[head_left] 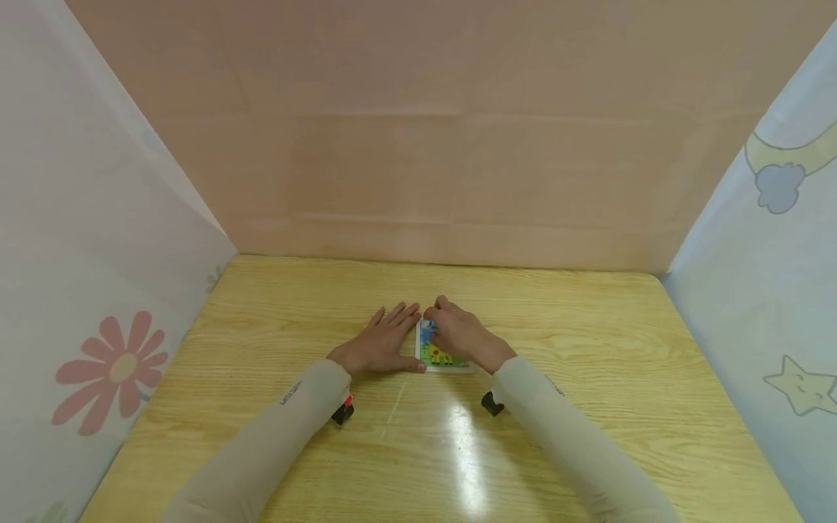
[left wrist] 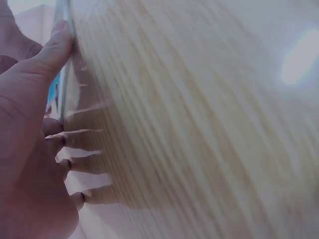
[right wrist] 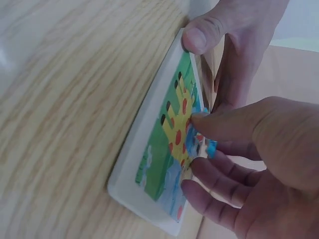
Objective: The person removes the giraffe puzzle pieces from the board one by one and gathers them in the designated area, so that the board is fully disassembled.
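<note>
A flat, white-rimmed picture puzzle [right wrist: 130, 159] with a yellow giraffe on green lies on the table, partly covered by my right hand in the head view. My left hand [head_left: 379, 345] rests flat at its left side, fingers spread and straight, with the thumb [right wrist: 197, 40] on the near left corner. Over the picture, my right hand [head_left: 464, 334] has its fingers bent down. In the right wrist view its thumb and fingers pinch a small blue-edged puzzle piece [right wrist: 212, 149] at the far part of the picture; the fingers hide most of that piece.
The wood-grain table [head_left: 588, 341] stretches out on both sides of the hands. A plain tan backdrop [head_left: 458, 167] stands along its far edge, with patterned cloth walls [head_left: 85, 240] to left and right. Small black devices [head_left: 492, 404] sit at the wrists.
</note>
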`<state>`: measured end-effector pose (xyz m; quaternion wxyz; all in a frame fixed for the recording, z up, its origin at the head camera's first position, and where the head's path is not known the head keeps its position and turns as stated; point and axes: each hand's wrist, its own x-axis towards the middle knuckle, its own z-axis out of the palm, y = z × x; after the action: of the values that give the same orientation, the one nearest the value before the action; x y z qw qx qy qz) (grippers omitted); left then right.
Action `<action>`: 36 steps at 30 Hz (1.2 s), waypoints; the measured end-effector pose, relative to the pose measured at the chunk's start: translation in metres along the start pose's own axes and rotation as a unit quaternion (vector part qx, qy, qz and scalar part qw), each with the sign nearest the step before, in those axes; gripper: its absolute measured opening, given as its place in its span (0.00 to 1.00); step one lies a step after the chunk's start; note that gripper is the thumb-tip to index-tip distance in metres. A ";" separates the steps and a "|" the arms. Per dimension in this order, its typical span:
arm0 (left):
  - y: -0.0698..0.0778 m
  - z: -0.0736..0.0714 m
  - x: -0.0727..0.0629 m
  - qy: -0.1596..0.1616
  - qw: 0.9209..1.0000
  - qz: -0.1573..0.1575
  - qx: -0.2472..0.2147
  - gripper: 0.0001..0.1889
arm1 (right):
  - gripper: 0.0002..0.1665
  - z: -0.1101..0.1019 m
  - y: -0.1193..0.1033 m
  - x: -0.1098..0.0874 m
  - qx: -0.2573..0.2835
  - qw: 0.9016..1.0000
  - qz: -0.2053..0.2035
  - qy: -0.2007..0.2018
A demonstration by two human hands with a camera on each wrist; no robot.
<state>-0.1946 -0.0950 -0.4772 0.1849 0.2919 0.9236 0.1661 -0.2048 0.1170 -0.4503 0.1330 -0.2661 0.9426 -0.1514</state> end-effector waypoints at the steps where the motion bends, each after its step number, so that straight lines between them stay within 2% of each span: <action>1: 0.000 0.000 0.000 -0.001 1.000 -0.001 0.000 0.55 | 0.25 0.000 0.001 0.000 0.004 1.000 -0.001 0.003; 8: 0.000 -0.001 0.001 -0.006 1.000 0.001 0.001 0.56 | 0.25 0.005 0.006 -0.003 0.036 0.999 -0.022 0.033; 14: 0.001 -0.002 0.000 -0.011 1.000 0.000 0.006 0.56 | 0.20 0.010 0.011 -0.003 0.056 0.997 -0.024 0.041; 17: 0.001 -0.003 -0.001 -0.013 1.000 0.000 0.008 0.56 | 0.17 0.007 0.016 -0.003 0.113 0.993 -0.016 0.045; 20: 0.000 -0.002 0.000 -0.013 1.000 0.000 0.010 0.56 | 0.15 0.001 0.025 -0.005 0.174 0.984 -0.002 0.045; 22: 0.000 -0.003 0.000 -0.014 1.000 0.001 0.013 0.56 | 0.15 -0.003 0.032 -0.008 0.196 0.979 0.007 0.046; 28: 0.001 -0.004 0.001 -0.019 1.000 -0.004 0.018 0.58 | 0.14 -0.013 0.055 -0.018 0.207 0.975 0.035 0.068; 36: 0.000 -0.002 0.003 -0.017 1.000 -0.006 0.015 0.59 | 0.13 -0.020 0.080 -0.034 0.185 0.978 0.072 0.071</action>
<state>-0.1975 -0.0934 -0.4764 0.1966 0.2919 0.9246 0.1461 -0.2203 0.2046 -0.4550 0.1231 -0.1571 0.9221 -0.3315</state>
